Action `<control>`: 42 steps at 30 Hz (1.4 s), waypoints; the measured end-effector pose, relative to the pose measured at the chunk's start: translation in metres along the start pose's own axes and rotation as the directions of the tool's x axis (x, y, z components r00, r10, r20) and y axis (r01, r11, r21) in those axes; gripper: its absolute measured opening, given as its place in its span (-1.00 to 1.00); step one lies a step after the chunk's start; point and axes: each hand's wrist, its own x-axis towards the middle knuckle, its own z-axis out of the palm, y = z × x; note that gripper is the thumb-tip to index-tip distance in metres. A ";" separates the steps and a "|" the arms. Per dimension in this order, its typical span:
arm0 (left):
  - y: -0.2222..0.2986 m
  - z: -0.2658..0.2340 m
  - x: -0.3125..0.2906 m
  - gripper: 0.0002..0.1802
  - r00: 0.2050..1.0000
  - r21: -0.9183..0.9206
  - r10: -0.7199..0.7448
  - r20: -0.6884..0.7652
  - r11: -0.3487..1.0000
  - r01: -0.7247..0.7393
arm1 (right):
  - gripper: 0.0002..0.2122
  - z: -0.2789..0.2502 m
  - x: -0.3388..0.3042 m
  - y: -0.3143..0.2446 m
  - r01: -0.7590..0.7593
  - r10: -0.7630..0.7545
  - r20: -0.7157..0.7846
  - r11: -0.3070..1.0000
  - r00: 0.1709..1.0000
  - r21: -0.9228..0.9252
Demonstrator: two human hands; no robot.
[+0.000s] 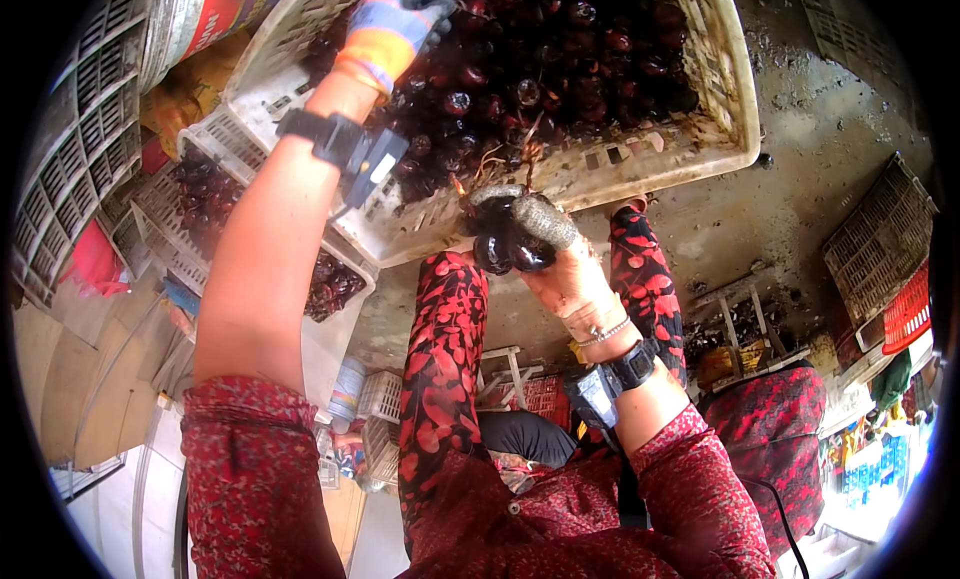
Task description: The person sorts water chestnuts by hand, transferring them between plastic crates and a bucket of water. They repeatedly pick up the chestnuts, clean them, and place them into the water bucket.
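Observation:
A large, dirty white plastic crate [600, 174] holds a heap of dark red, glossy, round corms [470, 79] that look like water chestnuts. My left hand [395, 27], in an orange and lilac glove with dark fingertips, is over the crate's left part. Its fingers are curled, and whatever is in them is hidden. Close to the crate's near wall, my right hand [565, 269] grips a few wet, nearly black water chestnuts [512, 247]. Muddy grey covers are on its thumb and finger. Brown stringy stems [530, 154] stick up beside the held water chestnuts.
Left of the big crate, a smaller white crate [160, 204] holds more dark corms. Stacked grey crates [75, 139] and a bucket [190, 24] stand at the far left. Wet, muddy floor [800, 119] lies to the right, with a tilted crate [880, 244] and a red basket [908, 314].

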 end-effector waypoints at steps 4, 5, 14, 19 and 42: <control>0.012 0.008 -0.050 -0.87 0.945 -0.469 -0.195 -0.262 0.882 0.051 | -0.64 -0.005 0.002 -0.005 -0.019 0.022 0.030 0.995 0.999 -0.102; 0.009 0.007 -0.058 -0.80 0.936 -0.459 -0.242 -0.256 0.883 0.103 | -0.64 -0.006 0.001 -0.005 -0.020 0.026 0.036 0.988 0.999 -0.151; -0.089 0.068 -0.145 -0.25 0.741 -0.482 -0.663 0.106 0.617 0.622 | -0.44 -0.024 -0.010 0.015 -0.184 0.248 0.243 0.949 0.938 -0.258; -0.054 0.057 -0.107 -0.18 0.757 -0.197 -0.600 0.259 0.734 0.650 | -0.36 -0.017 -0.022 0.005 -0.155 0.224 0.172 0.927 0.959 -0.340; -0.108 0.092 -0.083 -0.48 0.987 -0.339 -0.159 -0.021 0.930 0.142 | -0.36 -0.010 -0.009 -0.048 -0.355 0.394 0.052 0.872 0.918 -0.336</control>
